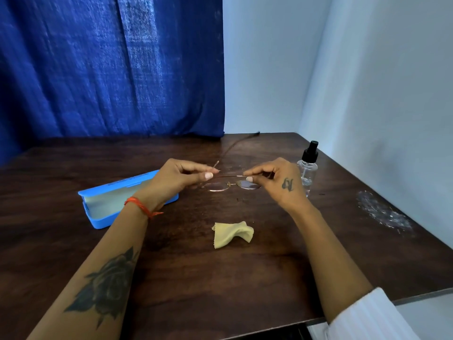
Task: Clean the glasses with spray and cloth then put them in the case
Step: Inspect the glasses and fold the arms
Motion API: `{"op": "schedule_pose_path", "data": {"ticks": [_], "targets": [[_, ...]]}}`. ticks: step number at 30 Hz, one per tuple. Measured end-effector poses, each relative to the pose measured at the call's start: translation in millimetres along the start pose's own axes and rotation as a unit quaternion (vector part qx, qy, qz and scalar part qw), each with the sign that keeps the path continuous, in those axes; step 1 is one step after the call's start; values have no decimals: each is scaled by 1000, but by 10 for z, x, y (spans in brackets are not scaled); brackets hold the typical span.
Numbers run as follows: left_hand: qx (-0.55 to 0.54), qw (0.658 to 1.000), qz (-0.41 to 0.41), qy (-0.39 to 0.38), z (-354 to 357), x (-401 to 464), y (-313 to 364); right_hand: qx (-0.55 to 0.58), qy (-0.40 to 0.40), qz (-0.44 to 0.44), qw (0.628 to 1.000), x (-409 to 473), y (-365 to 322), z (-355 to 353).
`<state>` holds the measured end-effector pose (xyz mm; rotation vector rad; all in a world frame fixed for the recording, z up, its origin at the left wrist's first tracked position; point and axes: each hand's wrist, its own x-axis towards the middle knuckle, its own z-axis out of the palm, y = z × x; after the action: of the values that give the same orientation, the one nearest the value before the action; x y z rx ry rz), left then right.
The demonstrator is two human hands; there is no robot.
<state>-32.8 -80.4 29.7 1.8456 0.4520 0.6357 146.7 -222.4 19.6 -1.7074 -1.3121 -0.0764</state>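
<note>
Thin gold-rimmed glasses [231, 184] hang just above the dark wooden table [196, 278], lenses facing down toward me. My left hand [181, 176] pinches the frame at its left end, and one temple arm sticks up past my fingers. My right hand [274, 179] pinches the right end. A crumpled yellow cloth [232, 233] lies on the table nearer to me than the glasses. An open blue case [105, 204] sits to the left, partly under my left wrist. The clear spray bottle [307, 168] with a black nozzle stands upright just right of my right hand.
A blue curtain [110, 69] hangs behind the table, and pale walls close in at the back right. A crinkled piece of clear plastic [382, 212] lies near the table's right edge. The table's front edge [367, 307] runs diagonally at the lower right.
</note>
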Motion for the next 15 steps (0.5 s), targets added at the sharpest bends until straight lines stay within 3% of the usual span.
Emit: {"op": "schedule_pose_path", "data": {"ticks": [4, 9, 15], "targets": [[69, 997, -1, -32, 26, 10, -14, 62, -31, 70, 995, 14, 25, -34], [208, 977, 50, 13, 86, 39, -126, 114, -82, 109, 984, 13, -5, -118], [364, 908, 191, 77, 95, 54, -171, 173, -120, 174, 962, -5, 5, -175]]}}
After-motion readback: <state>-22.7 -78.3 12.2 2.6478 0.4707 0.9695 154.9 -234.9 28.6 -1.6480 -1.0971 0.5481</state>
